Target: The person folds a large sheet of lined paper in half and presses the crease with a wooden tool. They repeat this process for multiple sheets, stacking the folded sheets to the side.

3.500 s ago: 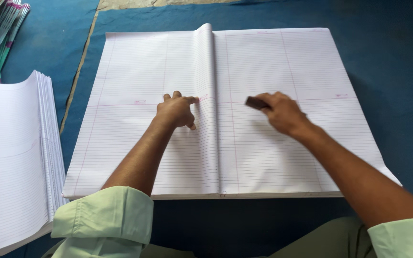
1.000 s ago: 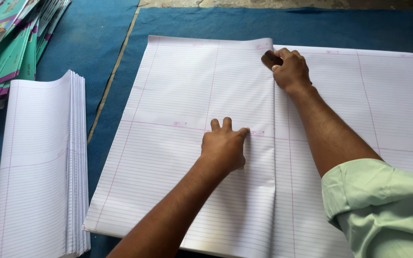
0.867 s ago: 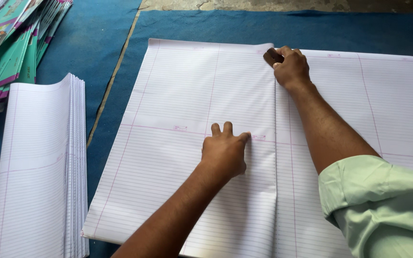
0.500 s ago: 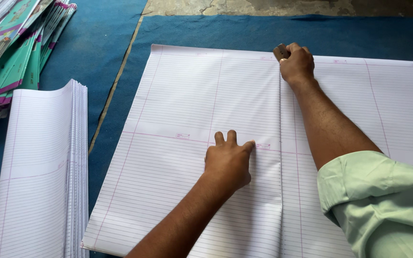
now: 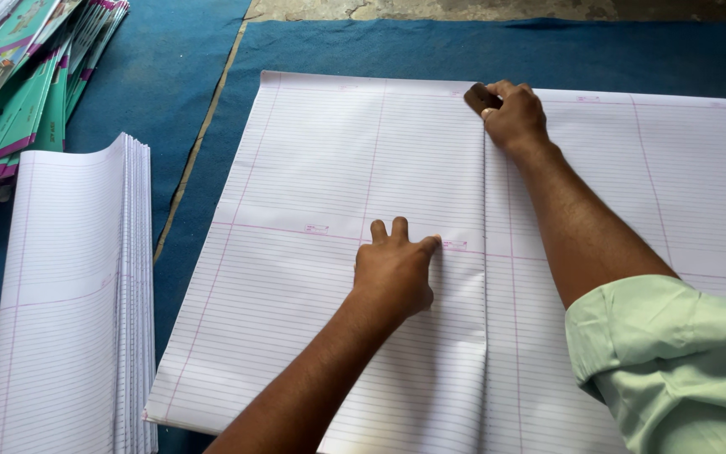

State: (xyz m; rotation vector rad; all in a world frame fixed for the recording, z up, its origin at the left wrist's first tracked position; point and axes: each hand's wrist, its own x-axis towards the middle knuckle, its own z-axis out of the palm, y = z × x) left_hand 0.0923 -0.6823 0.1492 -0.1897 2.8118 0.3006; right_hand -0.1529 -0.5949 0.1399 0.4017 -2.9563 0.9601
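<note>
Blue mat (image 5: 170,92) carries large ruled sheets (image 5: 329,176) at centre frame; left hand (image 5: 395,273) presses them, fingers released, while right hand (image 5: 514,118) grips a dark block (image 5: 481,97) on the fold's upper end.

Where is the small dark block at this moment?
In the head view, the small dark block is in the right hand, pressed on the centre fold at the far edge of the big ruled sheets.
</note>
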